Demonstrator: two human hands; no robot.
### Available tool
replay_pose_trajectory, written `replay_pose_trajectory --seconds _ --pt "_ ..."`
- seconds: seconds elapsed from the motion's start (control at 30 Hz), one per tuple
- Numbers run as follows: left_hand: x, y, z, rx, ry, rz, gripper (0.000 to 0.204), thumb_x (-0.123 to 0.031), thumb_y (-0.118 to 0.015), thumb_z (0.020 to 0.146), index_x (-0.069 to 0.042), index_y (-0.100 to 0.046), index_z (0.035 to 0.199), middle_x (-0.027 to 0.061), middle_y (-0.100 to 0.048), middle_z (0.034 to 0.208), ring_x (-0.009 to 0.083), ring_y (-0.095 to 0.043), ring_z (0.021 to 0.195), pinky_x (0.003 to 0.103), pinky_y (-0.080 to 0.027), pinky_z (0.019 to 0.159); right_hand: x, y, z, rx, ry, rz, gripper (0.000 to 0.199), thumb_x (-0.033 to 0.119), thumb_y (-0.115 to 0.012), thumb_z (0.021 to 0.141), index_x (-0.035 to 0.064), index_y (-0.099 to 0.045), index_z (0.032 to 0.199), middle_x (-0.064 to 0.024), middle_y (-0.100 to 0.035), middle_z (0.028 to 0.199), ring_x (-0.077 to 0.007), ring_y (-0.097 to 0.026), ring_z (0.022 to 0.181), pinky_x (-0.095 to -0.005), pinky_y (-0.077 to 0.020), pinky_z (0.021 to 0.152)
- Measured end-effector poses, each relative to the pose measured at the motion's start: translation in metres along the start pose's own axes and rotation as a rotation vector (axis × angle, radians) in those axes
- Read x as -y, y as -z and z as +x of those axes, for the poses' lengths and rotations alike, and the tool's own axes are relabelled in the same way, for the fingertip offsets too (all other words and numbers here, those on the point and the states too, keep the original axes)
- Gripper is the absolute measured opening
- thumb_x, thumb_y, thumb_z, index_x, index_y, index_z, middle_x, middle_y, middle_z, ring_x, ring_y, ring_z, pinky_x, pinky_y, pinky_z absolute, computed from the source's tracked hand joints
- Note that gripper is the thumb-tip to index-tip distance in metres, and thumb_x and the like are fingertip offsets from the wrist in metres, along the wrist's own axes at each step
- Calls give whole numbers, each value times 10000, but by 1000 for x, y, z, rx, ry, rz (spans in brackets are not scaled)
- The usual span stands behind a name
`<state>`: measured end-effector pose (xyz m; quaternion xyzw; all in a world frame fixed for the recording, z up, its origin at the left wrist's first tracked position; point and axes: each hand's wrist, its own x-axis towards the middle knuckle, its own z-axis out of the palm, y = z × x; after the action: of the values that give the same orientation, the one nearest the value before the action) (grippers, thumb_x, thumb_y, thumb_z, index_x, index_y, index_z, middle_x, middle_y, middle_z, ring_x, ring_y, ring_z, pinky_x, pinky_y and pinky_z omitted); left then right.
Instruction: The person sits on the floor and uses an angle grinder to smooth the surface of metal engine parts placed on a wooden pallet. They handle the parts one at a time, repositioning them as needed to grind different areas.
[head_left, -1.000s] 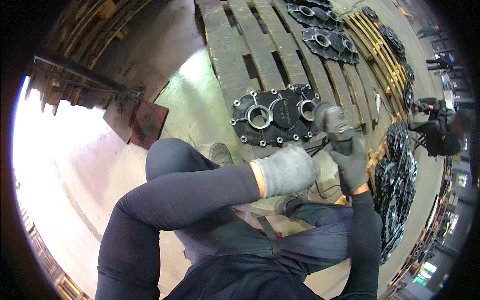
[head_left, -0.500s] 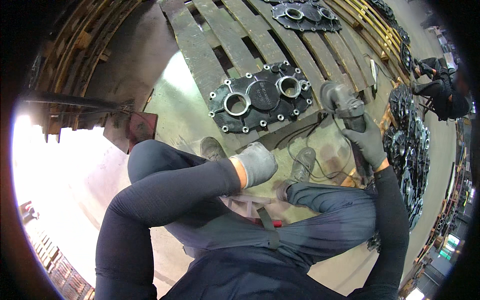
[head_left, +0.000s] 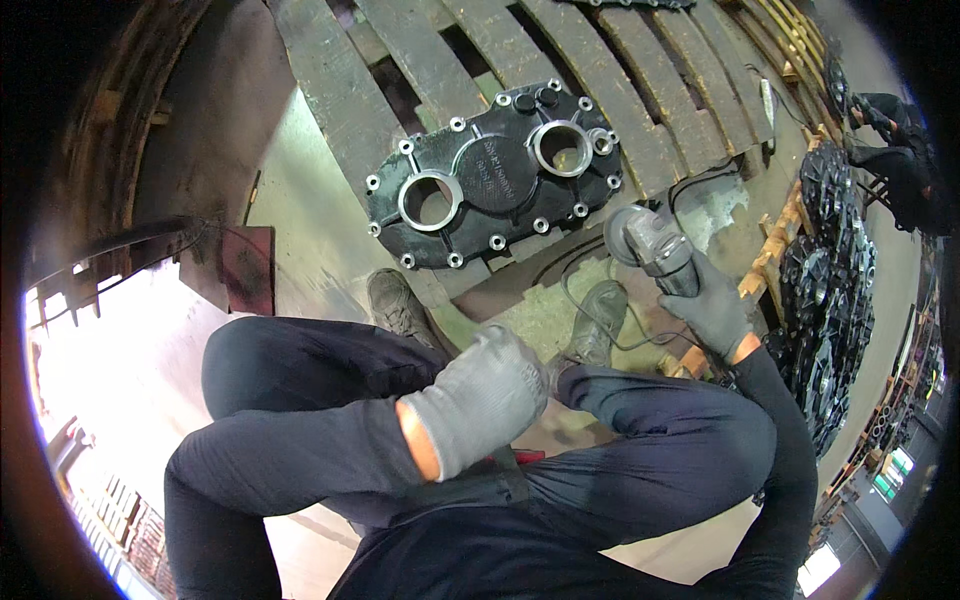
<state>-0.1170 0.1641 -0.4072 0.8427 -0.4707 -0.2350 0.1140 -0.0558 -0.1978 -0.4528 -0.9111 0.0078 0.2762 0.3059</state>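
In my right hand [head_left: 712, 305], gloved in grey, is an angle grinder [head_left: 650, 243], its disc end pointing toward the pallet's near edge. A black cast metal cover [head_left: 500, 185] with two large bare-metal rings and several bright bolt holes lies on the wooden pallet [head_left: 420, 60]. The grinder is just right of the cover's near corner, apart from it. My left hand [head_left: 480, 395], also gloved, is drawn in over my lap with its fingers curled. Whether anything sits inside those fingers is hidden.
A power cord [head_left: 570, 290] loops on the floor by my shoe [head_left: 603, 312]. Stacked black castings [head_left: 825, 300] stand on wood at the right. Another person [head_left: 900, 160] sits at the far right. A dark red plate [head_left: 248, 270] is at the left.
My left hand has come back toward my body. The grinder in my right hand has shifted left and slightly down in view. The view itself has shifted, and the cover appears higher and further left.
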Motion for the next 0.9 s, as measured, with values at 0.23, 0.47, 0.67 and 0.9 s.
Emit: replay_pose_trajectory --seconds 0.23,0.47,0.67,0.9 --pt "6 18 -4 164 92 -114 294 -238 -668 883 10 -695 1039 99 -640 807 280 -661 747 419 -501 647 -7 -18 19 -87 -25 -125 798 271 -881 812 30 -569 1506 -232 -736 1283 -387 -723 1193 -442 -559 1022" --pt "18 13 -11 123 52 -58 450 -216 -616 935 80 -659 1271 109 -646 858 282 -655 788 424 -501 666 0 3 40 -95 -71 -88 814 265 -875 809 39 -562 1525 -252 -755 1235 -413 -743 1151 -455 -582 978" --pt "19 27 -3 117 78 35 342 -210 -662 935 46 -691 1160 99 -687 865 248 -677 781 391 -516 683 1 3 50 -123 -55 -130 809 292 -864 810 33 -570 1519 -250 -759 1224 -399 -754 1133 -460 -581 967" --pt "25 27 -1 152 46 -37 438 -200 -603 956 83 -653 1285 105 -653 856 277 -667 775 417 -500 677 15 3 59 -74 -95 -97 797 261 -854 801 -6 -583 1501 -255 -761 1211 -373 -758 1133 -433 -571 979"
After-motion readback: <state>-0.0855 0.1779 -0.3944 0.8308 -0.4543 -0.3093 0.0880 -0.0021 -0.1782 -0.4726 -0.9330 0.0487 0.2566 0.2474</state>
